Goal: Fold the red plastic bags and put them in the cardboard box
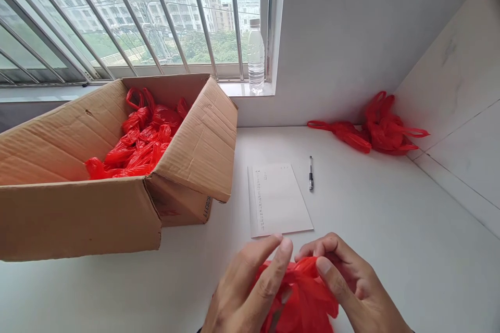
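A red plastic bag [302, 299] is at the bottom of the head view, between my two hands. My right hand [347, 276] pinches the gathered top of the bag between thumb and fingers. My left hand [248, 286] is closed around the bag's left side, its thumb and forefinger tips close together above the plastic. The lower fingers of that hand are hidden. Something pale shows through a gap in the bag, too unclear to name. Just beyond my hands lies a white sheet of paper [279, 200] with small writing along its left side.
An open cardboard box [78, 218] with red plastic bags [144, 135] inside stands at the left, one flap jutting rightward. A black pen [311, 174] lies beside the paper. More red bags [386, 127] rest against the back wall. A clear bottle [256, 57] stands on the windowsill.
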### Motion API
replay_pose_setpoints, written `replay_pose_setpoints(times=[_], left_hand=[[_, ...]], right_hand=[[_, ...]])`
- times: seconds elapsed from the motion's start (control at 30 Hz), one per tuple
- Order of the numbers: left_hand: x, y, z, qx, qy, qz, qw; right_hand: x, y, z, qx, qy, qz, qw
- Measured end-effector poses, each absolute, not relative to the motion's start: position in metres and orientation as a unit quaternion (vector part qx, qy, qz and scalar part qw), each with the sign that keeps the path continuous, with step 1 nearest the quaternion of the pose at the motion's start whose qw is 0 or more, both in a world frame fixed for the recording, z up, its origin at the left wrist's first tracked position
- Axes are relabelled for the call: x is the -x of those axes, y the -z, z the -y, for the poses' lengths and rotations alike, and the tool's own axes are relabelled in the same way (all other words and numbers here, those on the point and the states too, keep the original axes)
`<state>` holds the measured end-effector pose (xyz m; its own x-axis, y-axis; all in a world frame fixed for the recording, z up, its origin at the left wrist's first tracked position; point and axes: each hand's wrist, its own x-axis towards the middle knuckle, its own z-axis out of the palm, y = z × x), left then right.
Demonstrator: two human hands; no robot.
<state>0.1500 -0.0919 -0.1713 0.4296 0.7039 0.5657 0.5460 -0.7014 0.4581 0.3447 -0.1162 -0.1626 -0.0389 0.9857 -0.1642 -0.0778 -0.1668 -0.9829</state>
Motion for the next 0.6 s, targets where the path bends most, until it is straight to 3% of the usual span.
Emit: replay_pose_setpoints(times=[0.17, 0.37, 0.6], left_hand=[[-0.138, 0.179, 0.082, -0.878, -0.344, -0.327, 0.059], [-0.127, 0.169, 0.080, -0.890, -0.284, -0.347, 0.076], [-0.105, 0.175, 0.080, -0.877, -0.292, -0.379, 0.042]], right_hand=[[-0.343, 0.165, 0.116, 0.533, -0.554, 0.432, 0.472], [-0.341, 0.165, 0.115, 0.549, -0.555, 0.389, 0.490], [-0.362, 0.185, 0.112, 0.572, -0.510, 0.367, 0.528]])
